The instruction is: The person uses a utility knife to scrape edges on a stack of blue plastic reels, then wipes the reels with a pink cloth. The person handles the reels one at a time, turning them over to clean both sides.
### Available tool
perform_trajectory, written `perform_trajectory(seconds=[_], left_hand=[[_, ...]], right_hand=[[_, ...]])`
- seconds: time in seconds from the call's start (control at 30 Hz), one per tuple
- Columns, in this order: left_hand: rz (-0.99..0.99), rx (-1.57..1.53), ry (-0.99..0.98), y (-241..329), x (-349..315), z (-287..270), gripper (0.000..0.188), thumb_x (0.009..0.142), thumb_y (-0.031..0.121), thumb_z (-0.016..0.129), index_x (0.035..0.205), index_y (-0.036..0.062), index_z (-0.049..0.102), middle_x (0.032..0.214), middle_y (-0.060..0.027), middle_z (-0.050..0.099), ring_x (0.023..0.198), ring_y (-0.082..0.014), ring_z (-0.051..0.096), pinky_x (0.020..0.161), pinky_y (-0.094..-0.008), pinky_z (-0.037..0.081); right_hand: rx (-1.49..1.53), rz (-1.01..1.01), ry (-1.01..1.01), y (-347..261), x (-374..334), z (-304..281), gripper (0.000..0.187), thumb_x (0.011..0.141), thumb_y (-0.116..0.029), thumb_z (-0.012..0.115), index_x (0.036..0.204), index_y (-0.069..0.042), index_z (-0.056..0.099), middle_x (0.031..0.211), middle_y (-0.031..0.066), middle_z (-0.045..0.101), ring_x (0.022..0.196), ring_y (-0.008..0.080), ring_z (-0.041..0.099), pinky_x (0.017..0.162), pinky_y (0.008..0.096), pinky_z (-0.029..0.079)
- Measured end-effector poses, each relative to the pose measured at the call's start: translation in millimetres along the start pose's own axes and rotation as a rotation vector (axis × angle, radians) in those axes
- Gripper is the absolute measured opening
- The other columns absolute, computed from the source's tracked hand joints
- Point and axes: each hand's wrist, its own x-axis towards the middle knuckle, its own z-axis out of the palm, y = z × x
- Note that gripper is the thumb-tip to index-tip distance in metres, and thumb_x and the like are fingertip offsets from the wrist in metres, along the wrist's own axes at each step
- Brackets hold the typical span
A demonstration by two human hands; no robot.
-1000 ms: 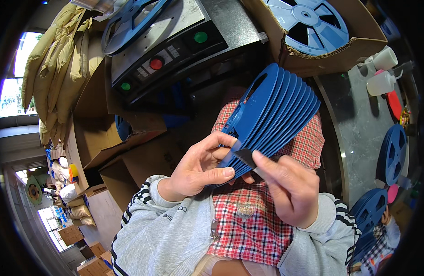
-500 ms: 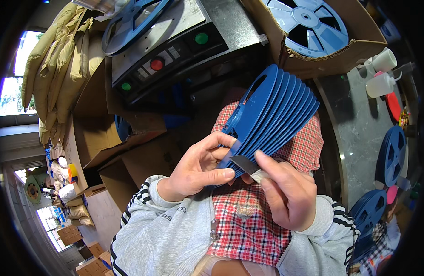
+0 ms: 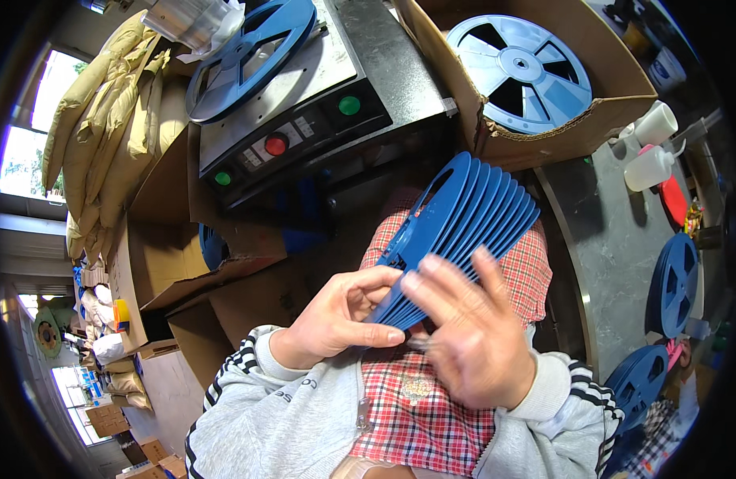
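A fanned stack of blue reel discs (image 3: 455, 231) rests on my lap, tilted, its far edges spread apart. My left hand (image 3: 336, 315) grips the near end of the stack, thumb on the close side and fingers behind. My right hand (image 3: 475, 331) is at the right side of the stack, smeared by motion, with its upper fingers spread against the disc edges. A small pale piece shows by its lower fingers, too blurred to name. The dark blade seen earlier does not show clearly. Red plaid cloth (image 3: 432, 415) covers my lap.
Ahead stands a black machine (image 3: 304, 136) with green and red buttons and a blue reel (image 3: 252, 60) on top. A cardboard box (image 3: 543, 148) holds more reels. At right, a grey table (image 3: 579, 207) carries a white bottle (image 3: 649, 169). Another person's hand (image 3: 687, 355) shows beyond.
The stack has come lower and slightly left. My right hand has opened its upper fingers, and the dark blade it held against the discs no longer shows. My left hand keeps its grip.
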Motion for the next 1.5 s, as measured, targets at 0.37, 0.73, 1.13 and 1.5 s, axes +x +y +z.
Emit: perform_trajectory(seconds=[0.37, 0.73, 1.13, 1.5], left_hand=[[0.037, 0.057, -0.005, 0, 2, 2, 0.061, 0.079, -0.001, 0.077, 0.132, -0.0061, 0.049, 0.112, -0.0179, 0.068, 0.103, -0.025, 0.068, 0.097, -0.0362, 0.052], [0.053, 0.012, -0.009, 1, 2, 2, 0.059, 0.081, 0.0, 0.075, 0.133, -0.0063, 0.047, 0.116, -0.0201, 0.065, 0.1, -0.0271, 0.069, 0.093, -0.0367, 0.053], [0.06, 0.025, 0.024, 4, 2, 8, 0.057, 0.079, -0.001, 0.076, 0.131, -0.005, 0.051, 0.119, -0.0212, 0.066, 0.095, -0.0248, 0.071, 0.087, -0.0334, 0.057], [0.036, 0.04, 0.109, 1, 2, 14, 0.066, 0.071, 0.009, 0.084, 0.127, -0.007, 0.053, 0.109, -0.0246, 0.068, 0.083, -0.0257, 0.073, 0.079, -0.0334, 0.059]], right_hand=[[0.049, 0.032, 0.036, 12, 5, -5, 0.019, 0.091, -0.007, 0.056, 0.105, -0.002, 0.045, 0.132, 0.023, 0.059, 0.131, 0.0382, 0.052, 0.117, 0.0544, 0.02], [0.121, -0.019, 0.108, 7, -15, 4, 0.008, 0.093, -0.007, 0.053, 0.091, -0.001, 0.05, 0.128, 0.0271, 0.06, 0.132, 0.038, 0.05, 0.116, 0.0585, 0.023], [-0.068, 0.1, 0.302, 42, -11, -7, 0.011, 0.092, -0.007, 0.057, 0.096, -0.003, 0.048, 0.132, 0.0271, 0.058, 0.133, 0.041, 0.048, 0.114, 0.0585, 0.027], [0.155, 0.398, 0.477, 64, -15, -19, 0.009, 0.099, -0.008, 0.051, 0.103, -0.001, 0.05, 0.126, 0.0205, 0.062, 0.102, 0.0234, 0.063, 0.094, 0.0393, 0.046]])
